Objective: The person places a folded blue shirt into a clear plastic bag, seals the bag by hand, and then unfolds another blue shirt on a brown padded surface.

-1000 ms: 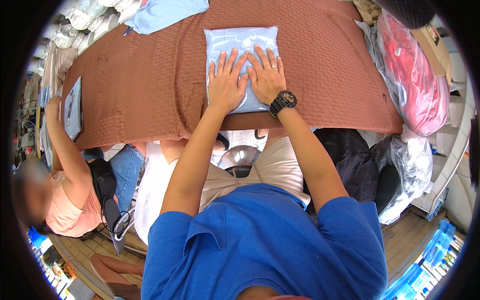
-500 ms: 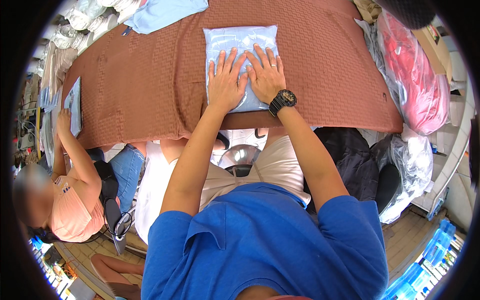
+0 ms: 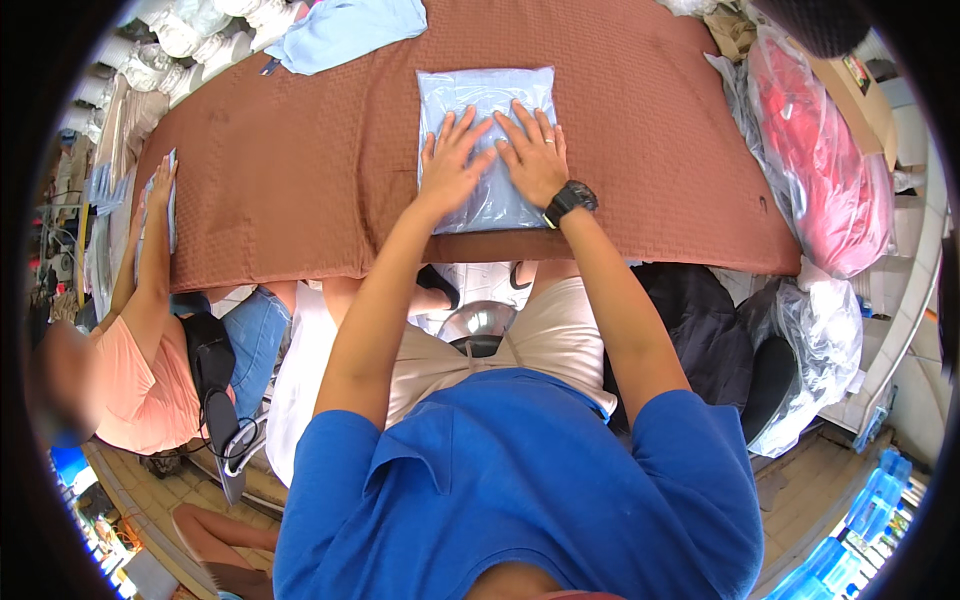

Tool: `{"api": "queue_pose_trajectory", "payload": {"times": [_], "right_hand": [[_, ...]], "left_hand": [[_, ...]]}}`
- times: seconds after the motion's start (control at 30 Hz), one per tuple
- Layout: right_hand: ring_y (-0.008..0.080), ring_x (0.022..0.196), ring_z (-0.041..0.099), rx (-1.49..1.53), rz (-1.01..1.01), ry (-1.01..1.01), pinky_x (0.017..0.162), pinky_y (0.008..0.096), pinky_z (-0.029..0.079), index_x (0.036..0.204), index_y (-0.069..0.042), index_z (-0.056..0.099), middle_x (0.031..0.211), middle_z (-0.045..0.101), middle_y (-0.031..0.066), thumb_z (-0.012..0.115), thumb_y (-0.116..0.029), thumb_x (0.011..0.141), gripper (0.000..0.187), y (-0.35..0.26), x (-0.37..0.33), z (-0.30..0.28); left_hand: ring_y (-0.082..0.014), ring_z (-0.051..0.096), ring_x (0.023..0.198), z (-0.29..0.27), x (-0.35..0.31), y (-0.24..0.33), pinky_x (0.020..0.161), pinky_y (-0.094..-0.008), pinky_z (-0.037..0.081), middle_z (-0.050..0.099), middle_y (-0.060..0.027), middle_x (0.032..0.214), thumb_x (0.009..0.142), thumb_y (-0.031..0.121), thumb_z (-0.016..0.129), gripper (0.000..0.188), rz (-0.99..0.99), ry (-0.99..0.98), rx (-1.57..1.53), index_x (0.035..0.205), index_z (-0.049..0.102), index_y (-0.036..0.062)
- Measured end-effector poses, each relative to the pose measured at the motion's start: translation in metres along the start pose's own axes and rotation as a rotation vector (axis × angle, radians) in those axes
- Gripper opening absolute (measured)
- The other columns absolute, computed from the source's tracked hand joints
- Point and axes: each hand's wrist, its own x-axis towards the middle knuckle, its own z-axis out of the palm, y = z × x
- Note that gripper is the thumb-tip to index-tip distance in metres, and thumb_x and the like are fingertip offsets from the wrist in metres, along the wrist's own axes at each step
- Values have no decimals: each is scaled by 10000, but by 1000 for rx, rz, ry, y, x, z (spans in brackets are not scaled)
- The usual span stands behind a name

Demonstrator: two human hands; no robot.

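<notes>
A folded light-blue garment in a clear plastic bag (image 3: pixel 487 92) lies flat on the brown cloth-covered table (image 3: pixel 280 170), close to its near edge. My left hand (image 3: pixel 455 170) rests on the left half of the bag, palm down with fingers spread. On the right half lies my right hand (image 3: pixel 535 165), also flat with fingers apart; a ring and a black wristwatch (image 3: pixel 571 202) show on that side. Both hands press on the plastic without gripping it. Beneath the palms the garment is hidden.
A loose light-blue garment (image 3: pixel 345 35) lies at the far left edge. Red items in clear plastic (image 3: pixel 820 160) stand right, beside a cardboard box (image 3: pixel 858 95). At left a co-worker in a peach top (image 3: pixel 150 385) works on blue fabric. A metal bowl-like object (image 3: pixel 478 325) sits below the table.
Both my hands stay flat on the bag, with a slightly wider gap between them. The view has shifted a little. At left the co-worker's arms have reached farther up over the blue fabric.
</notes>
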Motion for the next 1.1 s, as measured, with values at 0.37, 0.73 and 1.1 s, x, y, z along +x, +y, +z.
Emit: {"api": "queue_pose_trajectory", "payload": {"times": [0.37,0.73,1.1], "right_hand": [[363,1496,292,-192,-159,142,1217,584,208,1503,-243,471,1620,355,61,423,-412,1045,490,10,65,26],[355,1504,272,-159,-111,53,1217,585,198,1499,-225,476,1621,343,68,413,-391,1044,489,12,61,30],[398,1513,235,-58,-142,86,1210,610,185,1523,-256,448,1637,323,79,438,-426,1047,505,-3,24,-1]], "left_hand": [[-323,155,1554,10,52,-24,1224,-609,133,234,-46,1677,1075,457,342,533,33,118,315,1572,356,263],[-377,164,1540,16,45,-29,1218,-623,135,292,-35,1654,1042,470,425,504,0,131,271,1511,467,292],[-425,102,1546,1,9,-8,1223,-609,111,197,-91,1687,1054,498,394,571,39,83,239,1577,365,269]]}}
